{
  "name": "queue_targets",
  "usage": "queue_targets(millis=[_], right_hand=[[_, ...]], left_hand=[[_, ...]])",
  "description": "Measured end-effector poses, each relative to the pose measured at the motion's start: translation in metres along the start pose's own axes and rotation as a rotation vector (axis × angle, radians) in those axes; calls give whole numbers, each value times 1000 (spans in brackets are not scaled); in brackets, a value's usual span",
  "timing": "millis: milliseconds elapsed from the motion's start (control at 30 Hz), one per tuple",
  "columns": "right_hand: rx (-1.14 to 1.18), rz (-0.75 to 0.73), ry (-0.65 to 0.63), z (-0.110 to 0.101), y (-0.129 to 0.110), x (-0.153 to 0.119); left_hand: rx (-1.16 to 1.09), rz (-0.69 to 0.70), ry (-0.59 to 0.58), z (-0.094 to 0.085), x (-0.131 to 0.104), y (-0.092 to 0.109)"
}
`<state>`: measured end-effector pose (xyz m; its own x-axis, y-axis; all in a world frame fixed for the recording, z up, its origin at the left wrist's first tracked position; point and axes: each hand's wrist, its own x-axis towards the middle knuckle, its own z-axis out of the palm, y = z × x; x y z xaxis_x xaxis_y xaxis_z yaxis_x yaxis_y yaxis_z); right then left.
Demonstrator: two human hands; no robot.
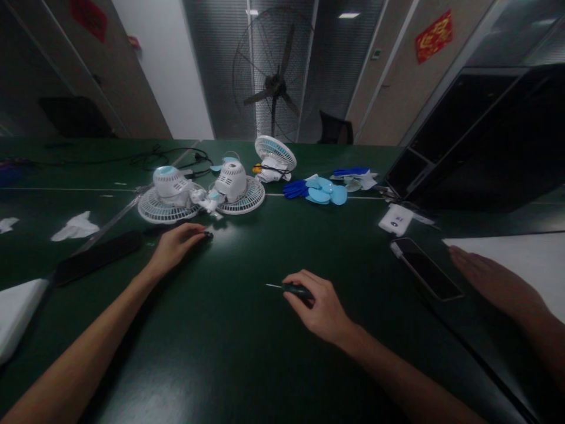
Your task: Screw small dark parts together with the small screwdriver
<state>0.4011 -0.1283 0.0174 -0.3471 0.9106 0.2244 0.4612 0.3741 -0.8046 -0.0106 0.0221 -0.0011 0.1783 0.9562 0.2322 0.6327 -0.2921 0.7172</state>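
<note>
My right hand (318,306) is closed around the dark handle of a screwdriver (296,290), whose thin metal shaft points left above the green tabletop (238,341). Farther left, my left hand (173,244) pinches a small black piece (208,235) between thumb and fingertips, too small to name, close to the table surface. Just beyond that hand, two white fan heads lie on their round grilles, one fan (170,185) at left and another fan (233,182) beside it. A third small fan (276,158) lies tilted behind them with a dark cord.
Light-blue fan blades (325,191) lie by blue gloves (295,189). A phone (427,269), a white box (396,219) and a large black monitor (481,141) occupy the right. Another person's hand (489,277) rests on white paper (534,253). A dark elongated object (99,257) lies left.
</note>
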Motion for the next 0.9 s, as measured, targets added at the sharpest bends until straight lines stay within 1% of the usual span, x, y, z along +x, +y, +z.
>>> queue_targets(millis=[67,233,433,900], right_hand=[[-8,4,-6,0,1,0],[-19,5,-5,1,2,1],[19,16,-21,1,2,1],[14,8,-19,2,4,0]], left_hand=[[1,12,4,3,1,0],[26,51,91,8,5,-1],[70,50,48,12,9,-1],[82,50,76,13,10,-5]])
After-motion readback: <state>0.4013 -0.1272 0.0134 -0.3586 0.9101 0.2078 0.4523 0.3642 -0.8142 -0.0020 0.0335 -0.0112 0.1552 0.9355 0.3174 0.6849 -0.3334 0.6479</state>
